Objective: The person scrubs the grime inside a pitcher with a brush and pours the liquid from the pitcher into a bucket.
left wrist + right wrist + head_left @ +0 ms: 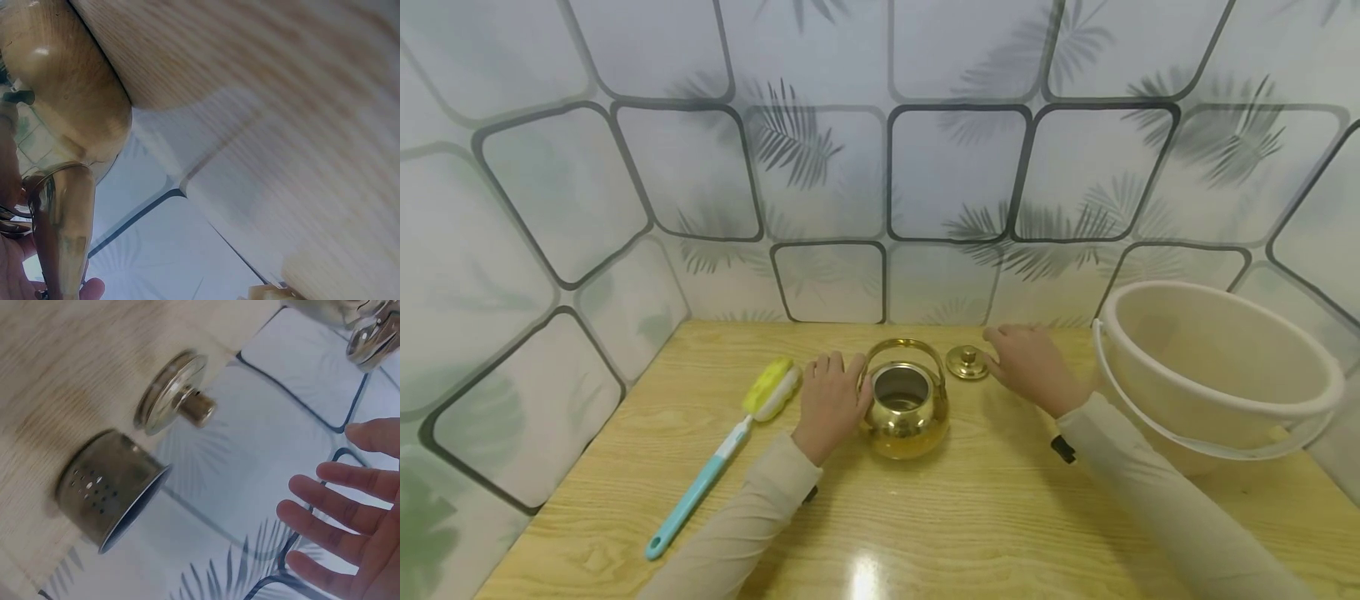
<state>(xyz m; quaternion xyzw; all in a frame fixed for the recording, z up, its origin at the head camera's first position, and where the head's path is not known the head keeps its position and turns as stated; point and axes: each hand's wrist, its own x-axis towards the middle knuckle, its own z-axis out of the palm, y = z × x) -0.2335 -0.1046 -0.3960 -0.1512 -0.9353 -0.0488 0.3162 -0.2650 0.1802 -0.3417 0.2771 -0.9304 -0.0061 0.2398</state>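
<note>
A round gold teapot (908, 442) stands upright and uncovered on the table, its arched handle (904, 342) raised. At its left side, my left hand (831, 404) grips the spout (65, 231); a fingertip shows past the spout in the left wrist view. The gold lid (967, 363) with its knob lies flat behind and right of the teapot. My right hand (1033, 362) hovers just right of the lid, fingers straight and holding nothing. In the right wrist view, a perforated metal strainer (112, 487) stands beside the lid; my right hand hides it in the head view.
A brush with a yellow and white sponge head (772, 389) and a blue handle (696, 492) lies left of my left hand. A large cream bucket (1210, 417) with a white bail handle stands at the right. Patterned panels (955, 175) rise behind the wooden table (970, 525).
</note>
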